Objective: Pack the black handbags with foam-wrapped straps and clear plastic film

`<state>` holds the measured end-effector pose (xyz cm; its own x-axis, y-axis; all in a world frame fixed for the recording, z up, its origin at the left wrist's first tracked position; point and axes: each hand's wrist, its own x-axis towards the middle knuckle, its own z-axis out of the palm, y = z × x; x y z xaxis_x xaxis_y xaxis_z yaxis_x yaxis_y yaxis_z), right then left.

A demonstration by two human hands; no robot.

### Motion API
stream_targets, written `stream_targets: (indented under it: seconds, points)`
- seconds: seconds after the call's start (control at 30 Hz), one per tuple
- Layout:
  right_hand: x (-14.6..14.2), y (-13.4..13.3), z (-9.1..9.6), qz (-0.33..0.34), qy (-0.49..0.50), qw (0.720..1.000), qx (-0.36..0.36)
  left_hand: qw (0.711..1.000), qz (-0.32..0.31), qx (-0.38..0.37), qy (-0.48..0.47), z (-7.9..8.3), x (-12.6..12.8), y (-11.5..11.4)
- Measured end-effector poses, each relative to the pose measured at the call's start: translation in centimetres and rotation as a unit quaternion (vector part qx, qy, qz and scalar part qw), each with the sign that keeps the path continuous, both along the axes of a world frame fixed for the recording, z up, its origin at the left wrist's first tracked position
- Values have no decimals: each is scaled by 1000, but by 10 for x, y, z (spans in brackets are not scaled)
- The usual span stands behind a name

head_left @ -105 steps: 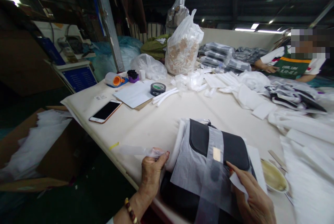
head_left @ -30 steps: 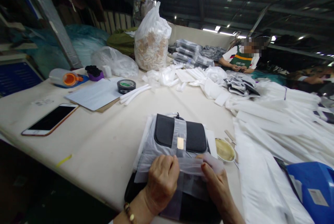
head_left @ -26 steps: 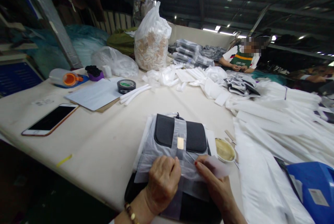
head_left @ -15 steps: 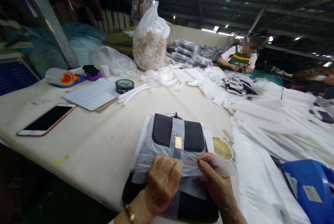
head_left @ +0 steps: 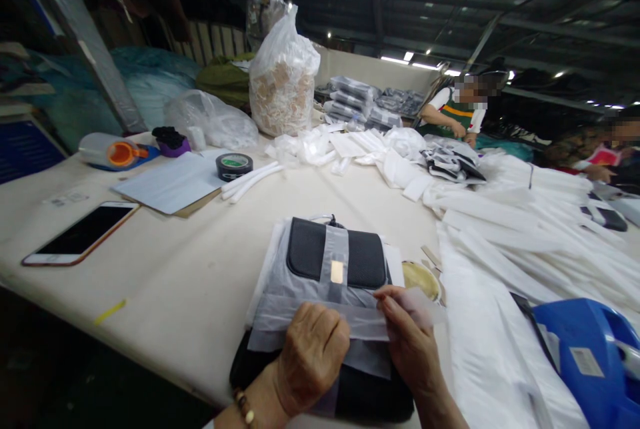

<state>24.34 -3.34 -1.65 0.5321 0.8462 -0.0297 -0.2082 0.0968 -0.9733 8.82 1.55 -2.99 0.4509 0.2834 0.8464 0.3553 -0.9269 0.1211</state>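
A black bag [head_left: 350, 259] lies on the table's near edge, partly wrapped in thin white tissue paper [head_left: 285, 289], with a translucent strip down its middle over a gold clasp [head_left: 337, 271]. My left hand [head_left: 310, 355] is closed, pressing one end of a horizontal translucent strip [head_left: 360, 322] onto the tissue. My right hand [head_left: 410, 342] pinches the strip's other end, held across the bag's front.
A small bowl of yellowish paste [head_left: 420, 277] sits right of the bag. A phone [head_left: 80, 232], clipboard with paper [head_left: 170, 183] and black tape roll [head_left: 234, 165] lie left. White wrapping sheets [head_left: 505, 229] pile on the right by a blue bin [head_left: 590, 342]. Other people work across the table.
Earlier my left hand held a strip off to the bag's left and my right hand rested on the tissue. Now both hands hold the strip stretched flat across the bag's front.
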Motion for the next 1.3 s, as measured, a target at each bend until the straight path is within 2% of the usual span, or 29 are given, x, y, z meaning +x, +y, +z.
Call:
stream_targets:
  seconds: [0.1,0.23,0.47,0.67,0.77,1.03,1.13,1.3]
  points:
    - [3,-1,-5,35,-77,996,9,1000,-5,1,5,1,1,0]
    - [4,-3,-5,78,-88,993,-12,1000,-18,11,0,1,2,1]
    - [0,1,0,42,-70,996,-28,998,-41,48,18,-1,2,3]
    - [-1,2,-1,17,-60,998,-15,996,-72,40,45,1,2,4]
    - [-2,1,-3,7,-52,999,-11,995,-66,47,51,3,3,2]
    - [-1,2,-4,19,-55,998,-10,996,56,38,60,5,10,-4]
    - [-1,1,-5,23,-59,998,1,997,47,37,44,4,12,-4]
    - [-2,0,-4,-13,-31,999,27,998,26,35,40,1,19,-5]
